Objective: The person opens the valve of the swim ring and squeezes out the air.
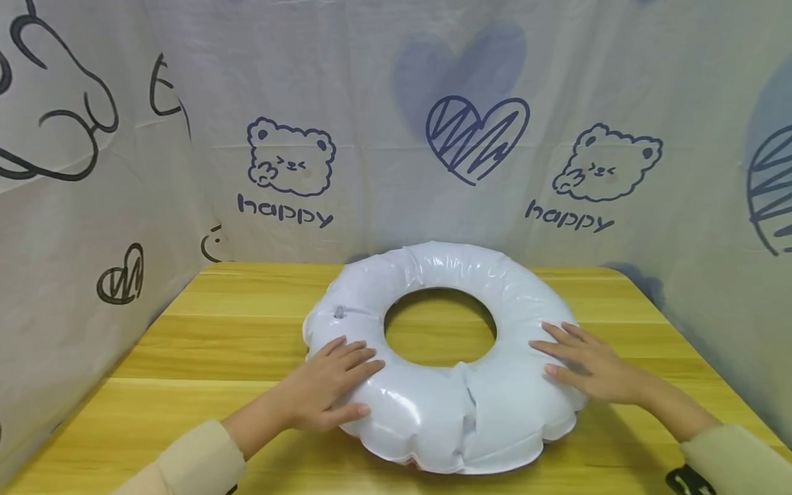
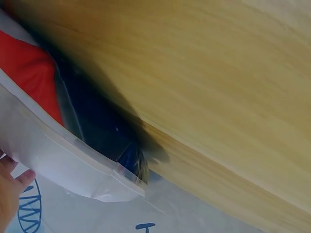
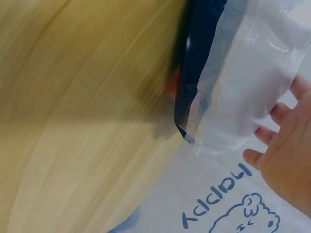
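Observation:
A white inflated swim ring (image 1: 427, 412) lies on the wooden table, its seam edge wrinkled and a small clear valve (image 1: 339, 313) on its upper left. My left hand (image 1: 328, 385) rests on the ring's near left side with fingers spread. On the right side, my right hand (image 1: 590, 364) touches the top with its fingers extended. Seen from the left wrist, the ring's underside (image 2: 31, 73) carries red and dark blue areas. The right wrist view shows the ring's white side (image 3: 243, 97) beside the fingers, with a dark blue underside below the seam.
The yellow wood-grain table (image 1: 204, 357) extends around the ring. A pale cloth (image 1: 377, 137) printed with hearts, bears and the word "happy" hangs behind and along both sides. A small black object (image 1: 688, 480) shows by the right sleeve.

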A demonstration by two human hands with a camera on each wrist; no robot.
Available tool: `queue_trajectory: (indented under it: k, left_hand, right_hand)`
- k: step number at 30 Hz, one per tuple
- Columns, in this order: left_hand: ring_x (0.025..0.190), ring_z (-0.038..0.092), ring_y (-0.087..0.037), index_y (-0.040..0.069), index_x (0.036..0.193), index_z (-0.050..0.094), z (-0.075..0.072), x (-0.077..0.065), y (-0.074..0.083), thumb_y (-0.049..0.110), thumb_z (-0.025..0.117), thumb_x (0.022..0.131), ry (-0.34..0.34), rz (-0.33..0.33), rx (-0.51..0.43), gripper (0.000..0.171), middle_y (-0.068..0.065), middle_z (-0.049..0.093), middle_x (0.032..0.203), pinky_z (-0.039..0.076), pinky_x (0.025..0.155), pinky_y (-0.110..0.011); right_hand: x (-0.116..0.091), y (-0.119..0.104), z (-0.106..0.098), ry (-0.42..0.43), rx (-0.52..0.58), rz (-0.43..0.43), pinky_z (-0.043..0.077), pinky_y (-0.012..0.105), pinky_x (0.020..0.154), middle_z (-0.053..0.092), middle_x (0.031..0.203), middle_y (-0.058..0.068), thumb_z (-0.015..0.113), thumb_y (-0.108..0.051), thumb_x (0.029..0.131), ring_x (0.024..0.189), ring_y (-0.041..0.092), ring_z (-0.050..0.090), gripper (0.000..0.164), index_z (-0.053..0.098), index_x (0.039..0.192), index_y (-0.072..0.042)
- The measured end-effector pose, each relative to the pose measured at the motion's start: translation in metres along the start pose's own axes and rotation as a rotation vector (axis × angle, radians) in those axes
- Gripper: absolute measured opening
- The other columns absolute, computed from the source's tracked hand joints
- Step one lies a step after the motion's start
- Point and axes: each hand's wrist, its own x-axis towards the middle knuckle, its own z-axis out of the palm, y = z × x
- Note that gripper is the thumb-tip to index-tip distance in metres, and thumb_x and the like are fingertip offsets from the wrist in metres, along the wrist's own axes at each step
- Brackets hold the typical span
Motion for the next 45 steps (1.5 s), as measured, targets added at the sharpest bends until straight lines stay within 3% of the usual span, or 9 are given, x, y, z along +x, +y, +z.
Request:
queue_trajectory:
  k: [8,17,27,33,45]
  left_hand:
    - [0.122,0.049,-0.03,0.012,0.131,0.049,0.001,0.004,0.01,0.055,0.024,0.096,0.054,0.055,0.007,0.061,-0.01,0.057,0.127,0.036,0.101,-0.051]
    - [0.123,0.048,-0.027,0.011,0.134,0.046,0.0,0.005,0.021,0.052,0.036,0.095,0.011,0.088,0.018,0.057,-0.009,0.054,0.131,0.036,0.102,-0.049]
    - [0.121,0.05,-0.026,0.01,0.135,0.045,0.005,0.011,0.033,0.049,0.048,0.092,0.041,0.14,0.081,0.059,-0.009,0.054,0.131,0.039,0.1,-0.047]
    - [0.119,0.052,-0.025,0.009,0.133,0.046,0.009,0.012,0.034,0.05,0.05,0.091,0.076,0.148,0.13,0.059,-0.009,0.056,0.129,0.04,0.099,-0.046]
    - [0.12,0.052,-0.023,0.009,0.135,0.045,0.011,0.028,0.049,0.048,0.053,0.09,0.06,0.167,0.149,0.06,-0.007,0.055,0.13,0.041,0.099,-0.042]
  right_hand:
    - [0.004,0.001,-0.003,-0.026,-0.113,0.083,0.024,0.07,0.096,0.035,0.144,0.026,0.058,-0.046,0.086,0.128,0.056,0.028,0.051,0.055,0.13,-0.019]
    - [0.008,0.009,-0.003,-0.028,-0.14,0.122,0.024,0.071,0.095,0.032,0.143,0.031,0.054,-0.045,0.089,0.127,0.057,0.027,0.053,0.051,0.132,-0.014]
    - [0.01,0.026,-0.002,0.005,-0.132,0.135,0.025,0.073,0.092,0.03,0.142,0.035,0.049,-0.038,0.094,0.123,0.059,0.03,0.048,0.048,0.134,-0.011]
    - [0.013,0.031,0.0,-0.032,-0.075,0.159,0.022,0.076,0.091,0.025,0.143,0.037,0.046,-0.039,0.095,0.123,0.061,0.027,0.049,0.045,0.137,-0.013]
    - [0.021,0.05,0.002,-0.016,-0.018,0.171,0.022,0.078,0.088,0.022,0.14,0.043,0.044,-0.031,0.097,0.12,0.063,0.027,0.046,0.043,0.136,-0.007]
